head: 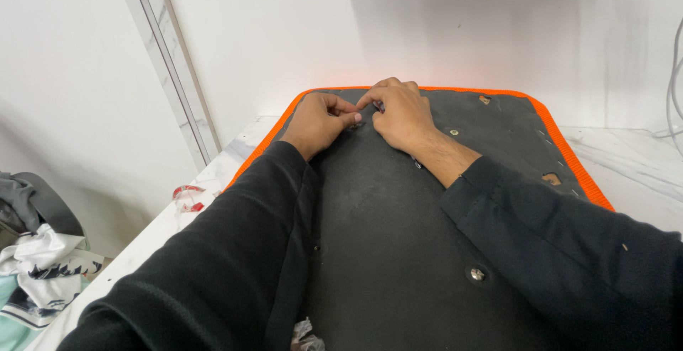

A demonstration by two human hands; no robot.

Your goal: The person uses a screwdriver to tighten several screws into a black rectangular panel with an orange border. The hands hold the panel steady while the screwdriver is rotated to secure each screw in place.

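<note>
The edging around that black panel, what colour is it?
Bright orange edging, clearest in the head view.

Red-and-clear plastic scrap (188, 198) on white marble table (633, 166); heaped clothes (35, 273) left.

Both arms wore long, plain black sleeves of soft matte fabric that ended at the wrists, leaving the left hand (318, 120) and right hand (400, 113) bare, without rings or gloves.

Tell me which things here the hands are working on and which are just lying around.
In hand:
left hand and right hand, fingertips pinched together on the black pad with orange edging

Lying about:
red and clear plastic bit on the marble tabletop
heap of clothes
crumpled wrapper
</note>
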